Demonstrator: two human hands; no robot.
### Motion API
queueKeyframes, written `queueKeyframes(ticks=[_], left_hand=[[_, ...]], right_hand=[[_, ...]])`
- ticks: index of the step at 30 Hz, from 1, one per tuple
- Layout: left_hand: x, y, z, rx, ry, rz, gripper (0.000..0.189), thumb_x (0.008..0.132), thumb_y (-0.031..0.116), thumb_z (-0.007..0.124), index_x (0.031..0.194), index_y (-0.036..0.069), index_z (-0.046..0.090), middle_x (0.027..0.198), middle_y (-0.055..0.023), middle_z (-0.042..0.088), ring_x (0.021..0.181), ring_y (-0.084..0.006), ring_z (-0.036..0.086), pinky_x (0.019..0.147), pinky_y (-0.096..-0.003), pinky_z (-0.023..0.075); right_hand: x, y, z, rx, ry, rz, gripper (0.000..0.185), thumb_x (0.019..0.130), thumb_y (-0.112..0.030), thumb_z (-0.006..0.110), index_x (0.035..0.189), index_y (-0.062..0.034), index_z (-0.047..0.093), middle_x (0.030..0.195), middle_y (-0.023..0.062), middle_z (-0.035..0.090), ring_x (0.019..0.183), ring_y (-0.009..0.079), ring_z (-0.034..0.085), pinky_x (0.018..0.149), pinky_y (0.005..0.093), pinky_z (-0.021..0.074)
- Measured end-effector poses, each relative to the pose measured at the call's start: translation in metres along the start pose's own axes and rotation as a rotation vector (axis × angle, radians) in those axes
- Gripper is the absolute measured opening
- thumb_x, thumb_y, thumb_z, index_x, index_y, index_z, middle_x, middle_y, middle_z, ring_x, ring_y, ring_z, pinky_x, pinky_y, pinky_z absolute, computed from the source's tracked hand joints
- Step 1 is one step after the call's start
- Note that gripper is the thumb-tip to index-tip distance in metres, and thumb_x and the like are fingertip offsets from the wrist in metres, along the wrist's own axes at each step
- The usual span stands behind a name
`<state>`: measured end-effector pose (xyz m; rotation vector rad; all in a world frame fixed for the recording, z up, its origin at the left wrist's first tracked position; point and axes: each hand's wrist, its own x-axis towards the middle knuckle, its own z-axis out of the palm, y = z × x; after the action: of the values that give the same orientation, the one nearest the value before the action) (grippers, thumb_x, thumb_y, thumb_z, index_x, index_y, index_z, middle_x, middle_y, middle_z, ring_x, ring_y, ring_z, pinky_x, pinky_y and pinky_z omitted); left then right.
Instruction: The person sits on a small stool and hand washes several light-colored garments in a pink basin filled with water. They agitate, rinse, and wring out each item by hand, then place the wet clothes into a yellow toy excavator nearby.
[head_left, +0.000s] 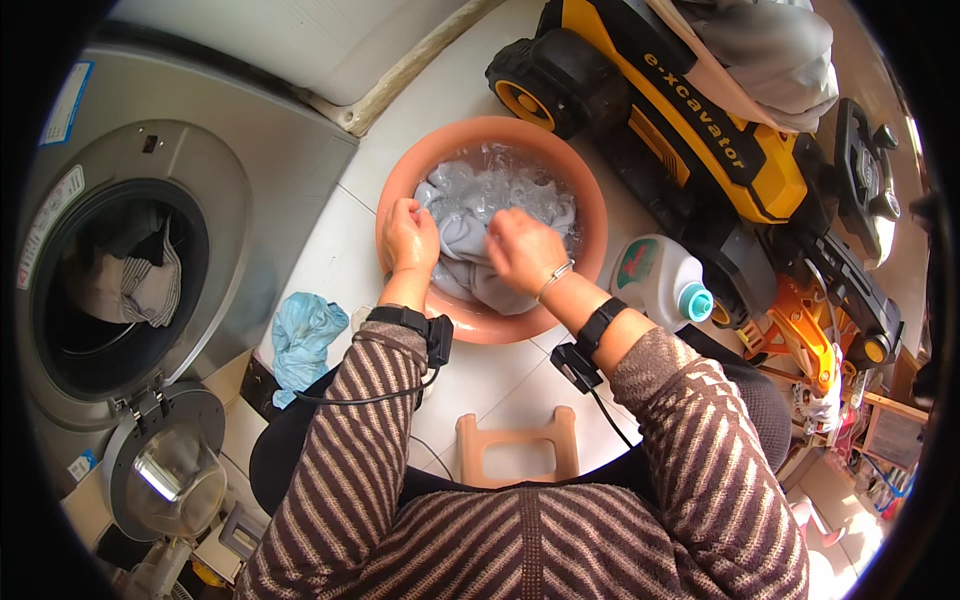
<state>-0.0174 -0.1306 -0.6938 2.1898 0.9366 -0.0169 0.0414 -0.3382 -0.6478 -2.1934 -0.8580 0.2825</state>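
Observation:
A terracotta-coloured plastic basin (583, 187) on the floor holds water and wet light-grey fabric (465, 234). My left hand (411, 236) is over the basin's left side, its fingers curled beside the fabric; whether any cloth is inside them is hidden. Slightly blurred, my right hand (525, 249) is over the right part of the fabric with its fingers bent down towards it. Its grip on the cloth cannot be made out. Both wrists wear black straps with small devices, and a bracelet (555, 280) circles the right one.
A front-loading washing machine (300, 150) stands at left, door (165, 465) open, laundry (142, 285) inside. Beside the basin are a white bottle (652, 277) with a turquoise cap and a toy ride-on excavator (675, 120). A blue cloth (304, 337) and a plastic stool (517, 435) are nearer me.

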Motion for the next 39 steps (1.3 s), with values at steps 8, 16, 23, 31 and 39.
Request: queueKeyframes(ticks=[8, 16, 23, 31, 39], left_hand=[[-0.091, 0.004, 0.027, 0.139, 0.043, -0.113, 0.084, 0.075, 0.003, 0.07, 0.148, 0.002, 0.028, 0.145, -0.0256, 0.03, 0.137, -0.0445, 0.032, 0.115, -0.048, 0.0294], [-0.111, 0.017, 0.029, 0.417, -0.32, 0.284, 0.053, 0.072, 0.009, 0.078, 0.12, 0.007, 0.057, 0.134, -0.0182, 0.044, 0.127, -0.0376, 0.044, 0.107, -0.0457, 0.0383], [-0.112, 0.012, 0.052, 0.565, -0.402, 0.34, 0.035, 0.074, 0.019, 0.081, 0.104, 0.008, 0.068, 0.127, -0.0124, 0.05, 0.126, -0.0332, 0.047, 0.103, -0.0474, 0.0412], [-0.082, 0.017, 0.065, 0.536, -0.486, 0.114, 0.027, 0.083, 0.03, 0.075, 0.099, 0.009, 0.073, 0.128, -0.0128, 0.053, 0.127, -0.0356, 0.046, 0.102, -0.051, 0.041], [-0.069, 0.053, -0.02, -0.262, -0.589, -0.056, 0.024, 0.088, 0.018, 0.069, 0.072, 0.001, 0.063, 0.078, -0.0028, 0.058, 0.071, -0.015, 0.052, 0.07, -0.0287, 0.0393]], right_hand=[[-0.048, -0.005, 0.031, -0.212, -0.773, 0.296, 0.025, 0.089, -0.027, 0.057, 0.097, -0.0062, 0.068, 0.1, 0.0215, 0.07, 0.096, 0.0409, 0.067, 0.086, 0.0486, 0.0532], [0.01, 0.051, -0.009, -0.198, -0.391, 0.174, 0.04, 0.087, -0.023, 0.065, 0.12, -0.0032, 0.055, 0.111, 0.0217, 0.068, 0.107, 0.039, 0.063, 0.097, 0.0491, 0.0454], [0.012, 0.072, 0.0, -0.193, -0.448, 0.224, 0.052, 0.088, -0.025, 0.064, 0.135, -0.006, 0.05, 0.121, 0.0201, 0.066, 0.114, 0.0377, 0.061, 0.105, 0.048, 0.0405], [-0.007, 0.045, -0.018, -0.011, -0.292, 0.34, 0.026, 0.089, -0.019, 0.059, 0.11, -0.0066, 0.068, 0.107, 0.0222, 0.069, 0.1, 0.041, 0.065, 0.09, 0.0467, 0.0519], [-0.037, 0.025, -0.02, 0.091, -0.509, 0.408, 0.066, 0.074, -0.039, 0.08, 0.127, -0.0037, 0.063, 0.118, 0.0215, 0.067, 0.11, 0.0348, 0.065, 0.095, 0.038, 0.0505]])
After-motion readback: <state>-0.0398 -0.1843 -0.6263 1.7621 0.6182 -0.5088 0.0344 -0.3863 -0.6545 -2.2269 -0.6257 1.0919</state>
